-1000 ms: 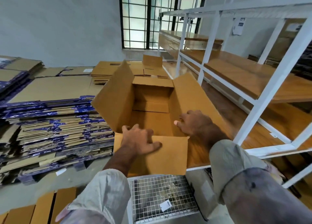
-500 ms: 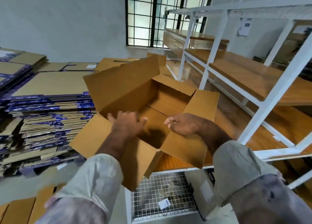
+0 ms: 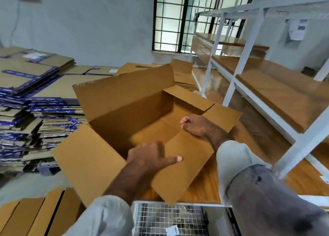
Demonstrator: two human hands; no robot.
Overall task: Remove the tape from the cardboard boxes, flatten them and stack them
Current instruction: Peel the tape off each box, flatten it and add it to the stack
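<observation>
An open brown cardboard box [image 3: 128,100] stands in the middle on a wooden shelf board, turned at an angle, with its top flaps spread outward. My left hand [image 3: 151,157] holds the near rim of the box, thumb lying along the near flap and fingers hidden inside. My right hand [image 3: 197,127] has its fingers curled at the right rim, where the right flap meets the wall. The inside of the box looks bare. No tape is plainly visible on it.
Tall stacks of flattened boxes [image 3: 44,111] with purple tape stand at the left, and more flat cardboard [image 3: 142,68] lies behind. A white metal rack [image 3: 231,82] with wooden boards fills the right. A wire mesh cage [image 3: 169,218] sits below me, flat cardboard sheets [image 3: 35,214] at the bottom left.
The box has turned anticlockwise and its flaps have spread. My left hand moved from the left side to the near rim. My right hand stayed at the right rim.
</observation>
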